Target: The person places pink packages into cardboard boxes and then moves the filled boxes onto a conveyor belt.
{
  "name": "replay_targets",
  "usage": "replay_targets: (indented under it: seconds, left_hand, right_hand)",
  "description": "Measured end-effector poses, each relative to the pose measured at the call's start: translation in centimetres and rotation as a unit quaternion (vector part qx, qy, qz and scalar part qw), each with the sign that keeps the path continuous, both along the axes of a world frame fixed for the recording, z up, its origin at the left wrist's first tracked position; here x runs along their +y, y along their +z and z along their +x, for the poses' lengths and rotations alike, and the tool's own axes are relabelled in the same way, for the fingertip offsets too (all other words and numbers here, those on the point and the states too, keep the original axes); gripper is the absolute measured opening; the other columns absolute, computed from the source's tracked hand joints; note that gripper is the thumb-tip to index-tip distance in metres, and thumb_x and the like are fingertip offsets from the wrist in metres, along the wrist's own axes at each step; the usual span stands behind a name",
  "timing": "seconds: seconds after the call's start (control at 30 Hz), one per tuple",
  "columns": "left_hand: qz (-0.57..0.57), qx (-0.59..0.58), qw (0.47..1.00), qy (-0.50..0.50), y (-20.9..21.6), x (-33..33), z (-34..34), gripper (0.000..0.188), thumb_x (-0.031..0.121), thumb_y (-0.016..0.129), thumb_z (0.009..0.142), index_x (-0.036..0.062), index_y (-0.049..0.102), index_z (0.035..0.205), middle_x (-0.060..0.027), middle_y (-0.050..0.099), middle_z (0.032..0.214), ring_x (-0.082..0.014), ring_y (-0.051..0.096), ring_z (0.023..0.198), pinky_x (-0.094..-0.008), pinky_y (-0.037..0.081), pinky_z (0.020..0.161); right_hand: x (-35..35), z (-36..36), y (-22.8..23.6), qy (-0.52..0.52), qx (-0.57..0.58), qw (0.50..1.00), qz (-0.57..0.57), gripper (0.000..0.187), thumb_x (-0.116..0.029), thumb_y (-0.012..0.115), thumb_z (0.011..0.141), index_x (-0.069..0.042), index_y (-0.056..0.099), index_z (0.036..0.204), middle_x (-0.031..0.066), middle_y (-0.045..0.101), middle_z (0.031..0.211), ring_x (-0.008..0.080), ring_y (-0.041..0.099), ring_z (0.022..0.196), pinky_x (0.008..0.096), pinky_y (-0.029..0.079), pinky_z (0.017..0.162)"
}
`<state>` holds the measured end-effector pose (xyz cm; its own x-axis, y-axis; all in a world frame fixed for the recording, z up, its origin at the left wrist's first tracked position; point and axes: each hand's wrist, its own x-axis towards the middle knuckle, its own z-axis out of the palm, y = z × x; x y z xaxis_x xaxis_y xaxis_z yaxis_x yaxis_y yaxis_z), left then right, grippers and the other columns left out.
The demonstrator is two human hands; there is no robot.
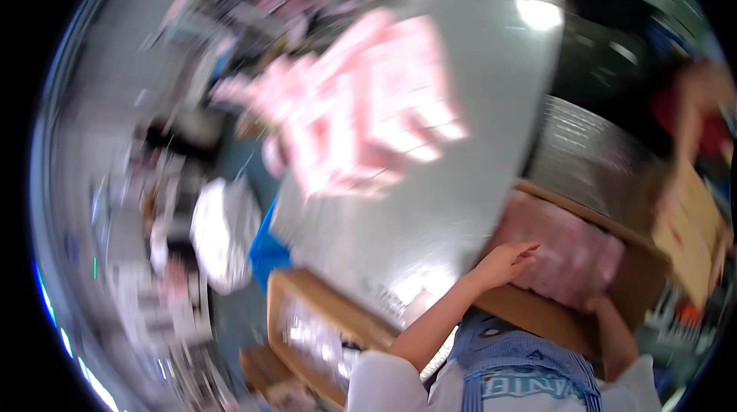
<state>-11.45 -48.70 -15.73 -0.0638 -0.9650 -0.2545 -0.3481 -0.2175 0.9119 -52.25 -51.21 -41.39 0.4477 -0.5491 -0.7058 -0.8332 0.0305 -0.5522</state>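
Note:
An open cardboard box (530,311) stands right in front of me, filled with pink printed packages (564,247) packed close together. Over the box's left side reaches my left hand (513,261), its fingers stretched out, just above or touching the packages; I cannot tell which. My right hand (599,306) is down inside the box at the near right edge of the packages. Its fingers are blurred and partly hidden, so its grip does not show. A heap of pink-and-white packages (361,105) lies on the metal table (484,67) farther off, smeared by motion.
Another cardboard box (288,289) with clear plastic inside sits to my left. A white sack (225,235) is on the floor beside a blue bin (267,251). At right, another person's arm (685,143) is near a flat cardboard piece (685,228). Bubble-textured sheeting (587,151) lies beyond the box.

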Motion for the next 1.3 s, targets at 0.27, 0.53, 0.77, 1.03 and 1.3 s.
replay_targets:
  seconds: [0.27,0.53,0.77,1.03,1.3]
  left_hand:
    - [0.023,-0.435,0.566,0.700,3.7,32.8,22.0,0.024,0.001,0.057,0.075,0.0072,0.064,0.097,-0.0120,0.060,0.093,-0.0280,0.058,0.089,-0.0380,0.048,0.078]
    - [0.553,-0.301,0.528,0.569,-0.4,45.0,26.9,0.115,0.029,0.082,0.061,0.0335,0.007,0.147,-0.0154,-0.003,0.153,-0.0349,0.013,0.140,-0.0561,0.030,0.104]
    - [0.427,-0.430,0.585,0.539,-4.3,47.4,27.3,0.054,0.019,0.060,0.081,0.0186,0.042,0.133,-0.0164,0.046,0.131,-0.0356,0.042,0.122,-0.0462,0.043,0.095]
    - [0.316,-0.440,0.603,0.585,-3.1,50.1,23.1,0.031,0.002,0.047,0.079,0.0073,0.062,0.106,-0.0181,0.064,0.097,-0.0356,0.058,0.095,-0.0432,0.048,0.081]
    - [0.446,-0.445,0.541,0.557,-1.5,45.8,24.4,0.058,0.016,0.070,0.074,0.0223,0.049,0.127,-0.0125,0.039,0.138,-0.0338,0.051,0.112,-0.0410,0.047,0.089]
  right_hand:
    - [2.0,1.9,2.8,0.049,0.041,0.990,0.124,0.034,-0.015,0.054,0.080,-0.002,0.058,0.111,0.0139,0.064,0.089,0.0244,0.061,0.078,0.0364,0.049,0.067]
    - [-0.6,17.0,12.2,0.071,0.046,0.994,0.070,0.028,-0.007,0.051,0.082,0.002,0.056,0.109,0.0100,0.064,0.079,0.0175,0.060,0.066,0.0281,0.047,0.052]
    - [-1.6,18.5,9.6,0.005,-0.005,0.993,0.116,0.022,-0.002,0.049,0.084,0.003,0.056,0.104,0.0134,0.063,0.078,0.0201,0.061,0.065,0.0296,0.050,0.055]
    - [-1.3,17.8,8.0,0.061,0.049,0.986,0.149,0.021,-0.002,0.054,0.083,0.003,0.057,0.104,0.0140,0.063,0.080,0.0210,0.062,0.067,0.0303,0.050,0.056]
    - [-3.6,16.2,8.3,0.111,-0.013,0.993,0.048,0.019,-0.006,0.054,0.084,0.003,0.058,0.101,0.0121,0.063,0.074,0.0180,0.061,0.061,0.0294,0.049,0.055]
